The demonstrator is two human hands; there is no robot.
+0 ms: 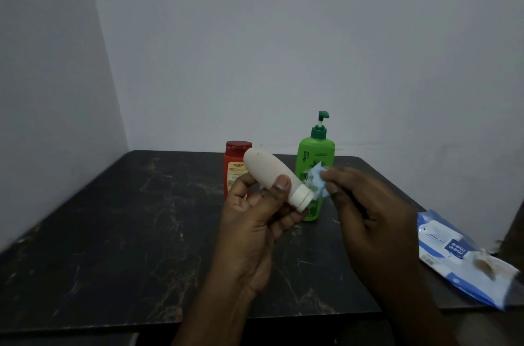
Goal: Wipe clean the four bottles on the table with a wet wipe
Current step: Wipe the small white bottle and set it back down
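Observation:
My left hand [255,215] grips a pale cream bottle [269,172] above the table, tilted with its white cap [302,199] pointing down and to the right. My right hand [368,218] pinches a crumpled light blue wet wipe [317,181] right beside the cap. Behind them a red bottle [234,167] with a red lid stands upright, partly hidden by my left hand. A green pump bottle [314,155] stands upright to its right, its lower part hidden by the wipe and the cream bottle. A fourth bottle is out of sight.
The dark marbled table [113,232] sits in a corner of grey walls. A blue and white wet wipe pack [459,255] lies at the table's right edge, with a tissue poking from its opening.

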